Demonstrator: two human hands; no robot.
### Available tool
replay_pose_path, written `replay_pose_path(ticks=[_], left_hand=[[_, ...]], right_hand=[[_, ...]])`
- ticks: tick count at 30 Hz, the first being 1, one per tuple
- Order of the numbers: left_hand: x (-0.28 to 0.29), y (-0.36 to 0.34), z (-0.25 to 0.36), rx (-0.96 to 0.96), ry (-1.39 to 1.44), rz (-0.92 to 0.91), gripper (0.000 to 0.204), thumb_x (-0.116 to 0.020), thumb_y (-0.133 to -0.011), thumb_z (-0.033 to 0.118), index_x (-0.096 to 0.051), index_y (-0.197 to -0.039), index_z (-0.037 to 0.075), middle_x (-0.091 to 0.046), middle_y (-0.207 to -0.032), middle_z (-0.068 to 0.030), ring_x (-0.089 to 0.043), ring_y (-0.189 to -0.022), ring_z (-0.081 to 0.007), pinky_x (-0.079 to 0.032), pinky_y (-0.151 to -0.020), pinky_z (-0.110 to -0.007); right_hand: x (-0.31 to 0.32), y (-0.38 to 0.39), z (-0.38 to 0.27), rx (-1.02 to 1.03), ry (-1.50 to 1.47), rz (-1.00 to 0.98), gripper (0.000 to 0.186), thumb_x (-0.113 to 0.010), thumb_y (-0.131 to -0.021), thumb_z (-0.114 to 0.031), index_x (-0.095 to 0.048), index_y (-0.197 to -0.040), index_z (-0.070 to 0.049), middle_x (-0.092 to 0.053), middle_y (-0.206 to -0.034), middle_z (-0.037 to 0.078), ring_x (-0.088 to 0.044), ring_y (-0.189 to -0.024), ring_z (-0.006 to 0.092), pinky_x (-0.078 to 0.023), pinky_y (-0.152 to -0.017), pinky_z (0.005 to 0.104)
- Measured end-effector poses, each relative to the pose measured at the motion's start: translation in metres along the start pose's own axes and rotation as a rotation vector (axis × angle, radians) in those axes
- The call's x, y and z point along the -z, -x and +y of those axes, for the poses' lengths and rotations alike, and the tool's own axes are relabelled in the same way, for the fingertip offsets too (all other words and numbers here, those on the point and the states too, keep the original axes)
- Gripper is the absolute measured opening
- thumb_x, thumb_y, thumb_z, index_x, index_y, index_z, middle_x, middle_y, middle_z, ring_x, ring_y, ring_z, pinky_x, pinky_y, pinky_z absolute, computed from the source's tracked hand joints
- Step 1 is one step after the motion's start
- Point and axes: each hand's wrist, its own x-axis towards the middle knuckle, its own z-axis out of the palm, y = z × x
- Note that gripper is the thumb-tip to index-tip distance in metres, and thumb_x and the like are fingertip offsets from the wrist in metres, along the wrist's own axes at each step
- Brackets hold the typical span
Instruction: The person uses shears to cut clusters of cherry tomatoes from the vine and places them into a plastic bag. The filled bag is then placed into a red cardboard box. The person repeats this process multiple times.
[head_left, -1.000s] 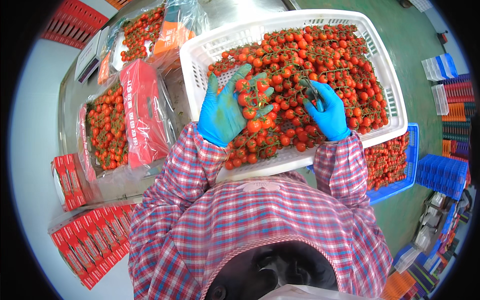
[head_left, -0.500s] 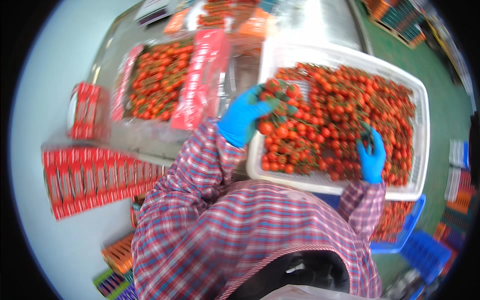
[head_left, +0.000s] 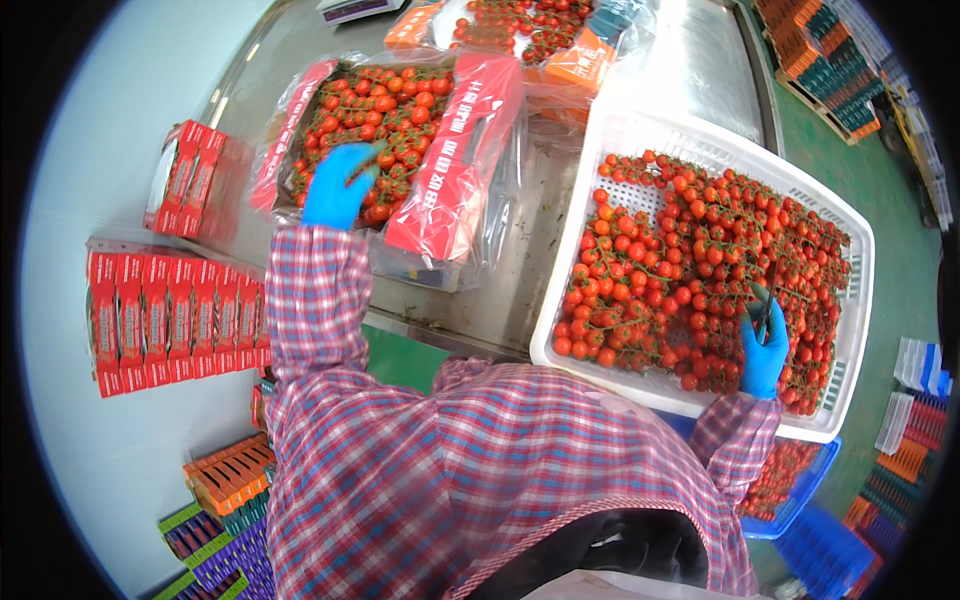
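Note:
My blue-gloved left hand (head_left: pixel 340 188) is over a bagged red box (head_left: pixel 458 155), thumb and finger apart, touching vine cherry tomatoes (head_left: pixel 405 110) inside; its fingertips are partly hidden among the fruit. My blue-gloved right hand (head_left: pixel 762 345) grips dark-bladed snips (head_left: pixel 766 305) above vine tomatoes piled in a white perforated crate (head_left: pixel 553 280), near that crate's front right.
A steel table (head_left: pixel 545 175) bears another bagged orange box of tomatoes (head_left: pixel 575 62) and a scale (head_left: pixel 355 10). Red cartons (head_left: pixel 170 310) line the left. A blue crate of tomatoes (head_left: pixel 815 480) sits below the white one. Stacked colored crates (head_left: pixel 905 455) stand right.
My left hand has moved from the white crate into the red box, without the tomato cluster it held. My view has swung left. My right hand still holds the snips over the crate.

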Motion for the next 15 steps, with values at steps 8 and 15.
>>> replay_pose_path(ticks=[8,15], left_hand=[[0.005,-0.025,0.059,-0.071,-0.729,-0.292,0.040,-0.040,-0.092,0.028,-0.050,-0.127,0.009,-0.042,-0.136,-0.0145,-0.040,-0.126,-0.0294,-0.016,-0.107,-0.051],[-0.161,-0.155,0.241,-0.300,-0.223,-0.670,0.035,-0.051,-0.083,0.013,-0.058,-0.118,0.010,-0.057,-0.114,-0.0156,-0.052,-0.110,-0.0297,-0.043,-0.092,-0.039]], right_hand=[[-0.001,0.003,-0.002,0.046,0.025,0.067,0.047,-0.065,-0.074,0.002,-0.055,-0.119,-0.008,-0.054,-0.097,0.004,-0.052,-0.083,0.0125,-0.044,-0.072,0.0256],[-0.002,0.004,-0.015,0.177,0.061,0.106,0.044,-0.067,-0.072,0.000,-0.056,-0.115,-0.006,-0.056,-0.101,0.010,-0.059,-0.091,0.0221,-0.048,-0.077,0.0302]])
